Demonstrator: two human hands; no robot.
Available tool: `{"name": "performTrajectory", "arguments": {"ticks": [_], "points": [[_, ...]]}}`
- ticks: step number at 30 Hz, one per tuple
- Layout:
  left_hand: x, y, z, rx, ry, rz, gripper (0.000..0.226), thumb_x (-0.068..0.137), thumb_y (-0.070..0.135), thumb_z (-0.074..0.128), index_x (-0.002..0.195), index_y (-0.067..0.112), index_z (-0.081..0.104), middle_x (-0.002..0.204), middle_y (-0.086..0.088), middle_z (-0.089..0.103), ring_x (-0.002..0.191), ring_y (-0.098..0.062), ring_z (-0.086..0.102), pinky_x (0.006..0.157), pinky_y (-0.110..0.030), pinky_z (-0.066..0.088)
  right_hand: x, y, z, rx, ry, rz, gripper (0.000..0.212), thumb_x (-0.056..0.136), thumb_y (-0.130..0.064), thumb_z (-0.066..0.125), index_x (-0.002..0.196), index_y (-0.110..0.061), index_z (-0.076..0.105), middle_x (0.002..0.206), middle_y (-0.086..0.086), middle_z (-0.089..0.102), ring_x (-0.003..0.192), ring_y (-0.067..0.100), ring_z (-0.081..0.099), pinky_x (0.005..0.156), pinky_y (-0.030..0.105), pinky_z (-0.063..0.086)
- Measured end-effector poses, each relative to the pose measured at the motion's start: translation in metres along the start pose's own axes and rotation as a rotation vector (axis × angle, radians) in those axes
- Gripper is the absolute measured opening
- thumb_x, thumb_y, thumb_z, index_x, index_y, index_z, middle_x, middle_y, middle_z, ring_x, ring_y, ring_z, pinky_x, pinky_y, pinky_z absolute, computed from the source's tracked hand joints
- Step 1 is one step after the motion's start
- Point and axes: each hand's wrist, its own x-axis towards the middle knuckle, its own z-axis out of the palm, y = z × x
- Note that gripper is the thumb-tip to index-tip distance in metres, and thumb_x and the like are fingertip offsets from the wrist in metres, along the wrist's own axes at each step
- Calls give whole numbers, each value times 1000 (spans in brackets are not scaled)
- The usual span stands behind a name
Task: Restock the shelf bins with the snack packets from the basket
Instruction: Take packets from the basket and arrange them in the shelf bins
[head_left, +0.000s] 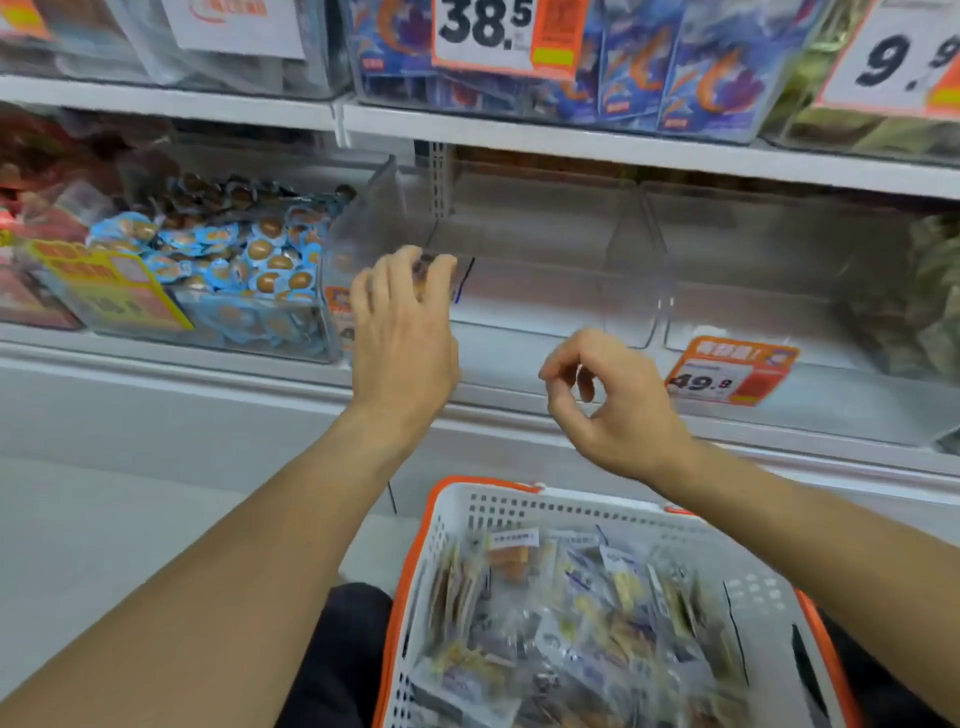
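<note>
Head view: left hand (405, 332) grips blurred packet (423, 270); right hand (613, 405) curled, holding nothing.

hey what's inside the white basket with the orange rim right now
The basket holds a loose heap of small clear snack packets, with yellowish and brown pieces showing through. What lies under the top layer is covered, and the print is too blurred to read.
</note>
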Motion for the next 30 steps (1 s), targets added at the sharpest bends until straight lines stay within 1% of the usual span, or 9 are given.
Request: {"name": "performTrajectory", "arguments": {"ticks": [3, 6, 9, 12, 15, 17, 20, 27, 30], "points": [[-32, 34, 7, -256, 56, 14, 39, 75, 7, 60, 114, 10, 56, 114, -14, 56, 102, -36, 54, 85, -47, 43, -73, 28, 29, 18, -193, 128, 13, 84, -1, 62, 94, -10, 61, 85, -3, 54, 75, 0, 48, 70, 14, 37], [-99, 66, 39, -409, -438, -196, 22, 87, 14, 55, 109, 11, 56, 105, -11, 64, 93, -35, 61, 78, -43, 49, -145, 47, 58, 74, -405, 387, 14, 85, -11, 63, 98, -13, 62, 88, -9, 53, 79, 5, 51, 75, 23, 42], [-176, 85, 73, -228, -1029, -190, 37, 90, 26, 56, 125, 16, 53, 121, -10, 61, 106, -33, 61, 85, -41, 52, -193, 48, 73, 91, -656, 499, 23, 82, -25, 65, 99, -8, 63, 87, -1, 58, 80, 18, 54, 75, 37, 50], [-218, 97, 81, -184, -1404, -111, 38, 85, 41, 64, 120, 27, 60, 118, -2, 65, 107, -27, 63, 83, -36, 52, -217, 42, 77, 119, -874, 482, 38, 80, -36, 69, 112, -17, 63, 96, -4, 56, 88, 16, 53, 81, 31, 47], [-241, 100, 81, -86, -1624, -9, 52, 76, 51, 74, 120, 27, 60, 115, -2, 68, 106, -23, 65, 87, -34, 54, -241, 39, 87, -6, -990, 371, 59, 76, -43, 76, 126, -19, 56, 109, 9, 60, 100, 28, 57, 83, 36, 48], [-253, 101, 81, 35, -1619, 74, 59, 74, 47, 77, 123, 22, 57, 117, -4, 68, 105, -25, 66, 87, -35, 55, -254, 38, 95, -115, -1000, 335, 57, 80, -41, 72, 129, -18, 53, 113, 11, 58, 105, 31, 56, 87, 38, 44], [-260, 102, 81, 78, -1507, 131, 30, 86, 24, 66, 114, 12, 63, 112, -10, 68, 101, -28, 67, 78, -35, 54, -261, 37, 102, -162, -981, 372, 45, 85, -40, 68, 121, -19, 54, 114, 8, 53, 109, 31, 54, 92, 39, 39], [-229, 72, 81, -213, -1495, -135, 13, 92, 10, 52, 84, 16, 61, 88, -1, 61, 85, -22, 62, 72, -30, 48, -249, 43, 103, 82, -823, 587, 60, 78, -42, 78, 127, -23, 50, 109, 4, 53, 98, 25, 55, 80, 37, 49], [-206, 63, 67, -457, -1415, -229, 16, 98, 20, 55, 103, 27, 68, 108, 11, 60, 102, -14, 60, 82, -26, 46, -237, 41, 95, 296, -663, 715, 42, 80, -39, 79, 109, -24, 53, 103, 3, 57, 92, 23, 57, 81, 39, 51]]}}
